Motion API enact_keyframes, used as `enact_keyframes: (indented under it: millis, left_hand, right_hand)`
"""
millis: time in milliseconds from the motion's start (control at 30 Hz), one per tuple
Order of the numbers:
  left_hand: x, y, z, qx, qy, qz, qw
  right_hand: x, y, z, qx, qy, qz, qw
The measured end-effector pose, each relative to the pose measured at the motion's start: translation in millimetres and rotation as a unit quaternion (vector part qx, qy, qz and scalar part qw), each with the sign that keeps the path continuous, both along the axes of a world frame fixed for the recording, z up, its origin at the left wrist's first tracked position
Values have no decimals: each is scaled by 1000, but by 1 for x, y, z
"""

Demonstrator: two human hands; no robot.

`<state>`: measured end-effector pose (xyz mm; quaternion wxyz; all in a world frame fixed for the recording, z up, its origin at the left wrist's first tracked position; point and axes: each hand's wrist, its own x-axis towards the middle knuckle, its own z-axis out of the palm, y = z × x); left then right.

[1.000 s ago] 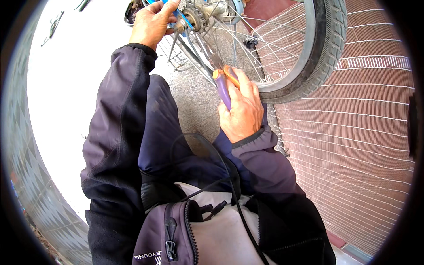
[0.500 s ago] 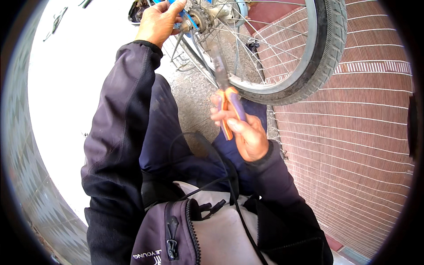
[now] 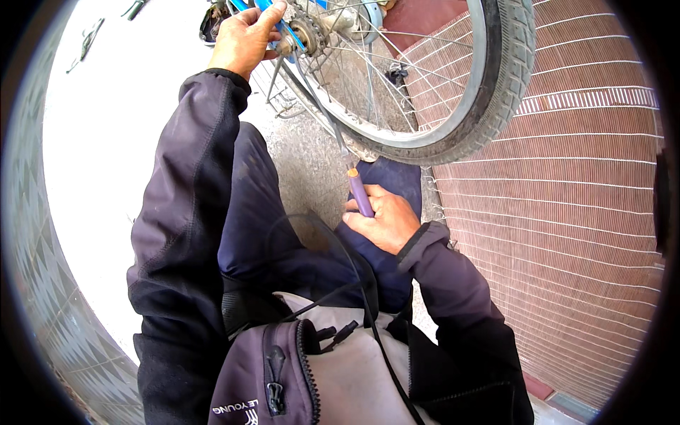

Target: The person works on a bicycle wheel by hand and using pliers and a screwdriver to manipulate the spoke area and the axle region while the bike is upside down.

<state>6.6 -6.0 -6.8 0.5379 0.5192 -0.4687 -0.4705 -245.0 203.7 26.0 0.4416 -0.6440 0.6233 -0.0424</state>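
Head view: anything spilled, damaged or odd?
Nothing looks spilled or clearly broken. Only grime stands out: the bicycle tyre looks dusty, the sprocket brownish, maybe rusty. Finer damage is too small to tell.

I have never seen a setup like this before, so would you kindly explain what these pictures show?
There is no machine here: a person works with two bare hands. The view comes from the left one of two fisheye cameras worn on the head, looking down, so edges bend toward the dark rim. The left hand holds a blue part beside the sprocket of a bicycle wheel. The right hand grips pliers by the purple and orange handle, seen edge-on. Speckled grey ground shows between the legs, and brown ribbed matting with white lines is at the right.
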Motion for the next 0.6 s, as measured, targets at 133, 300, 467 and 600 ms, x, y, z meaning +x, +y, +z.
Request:
enact_keyframes:
  millis: [133, 300, 467, 600]
  left_hand:
    - [5, -1, 0, -4, -8, -10, 1000]
    - [1, -3, 0, -13, 4, -19, 1000]
    - [5, -2, -2, -17, -23, -8, 1000]
    - [6, 4, 2, -1, 13, 0, 1000]
  right_hand:
    - [6, -7, 12, 80, 6, 0, 997]
    - [0, -3, -4, -15, -80, -22, 996]
    - [19, -10, -8, -64, -133, -75, 986]
    - [26, -13, -17, -27, -256, -128, 958]
